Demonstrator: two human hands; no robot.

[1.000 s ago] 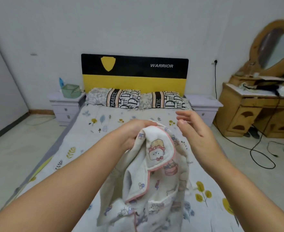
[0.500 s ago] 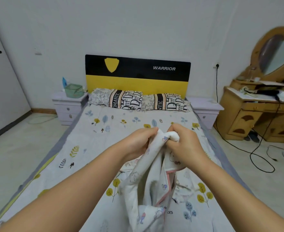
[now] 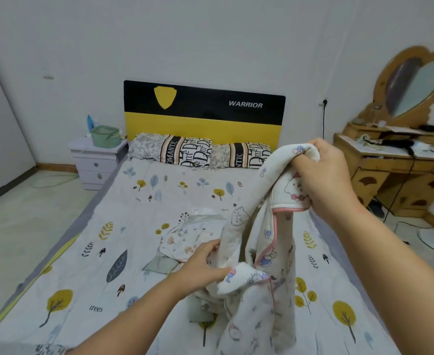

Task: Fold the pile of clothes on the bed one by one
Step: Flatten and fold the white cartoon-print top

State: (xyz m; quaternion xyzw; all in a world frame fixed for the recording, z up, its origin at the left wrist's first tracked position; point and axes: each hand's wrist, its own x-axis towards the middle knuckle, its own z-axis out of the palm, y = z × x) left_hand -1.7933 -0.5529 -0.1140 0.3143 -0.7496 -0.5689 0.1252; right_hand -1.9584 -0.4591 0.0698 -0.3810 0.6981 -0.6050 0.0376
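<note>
- White cartoon-print garment (image 3: 259,242) with pink trim — held up in the air above the middle of the bed (image 3: 82,285), its lower part trailing down onto the sheet.
- Right hand (image 3: 323,180): raised high, fingers curled tight round the garment's top edge; the cloth hangs down from this grip.
- Left hand (image 3: 203,267): lower down, fingers and thumb pinching a fold of the same garment at its left side, just above the sheet.
- Small heap of other clothes (image 3: 195,237) — pale, floral print, lying flat on the sheet just behind the left hand; a grey-green piece shows at its near edge.
- Sheet printed with leaves and yellow trees.
- Two lettered pillows (image 3: 185,155) lie side by side against the black-and-yellow headboard (image 3: 203,111), marked "WARRIOR".
- White nightstand (image 3: 95,160) left of the bed, a green basket (image 3: 105,135) on top.
- Wooden dressing table (image 3: 395,170) with heart-shaped mirror (image 3: 415,85) to the right; cables on the floor beside it.
</note>
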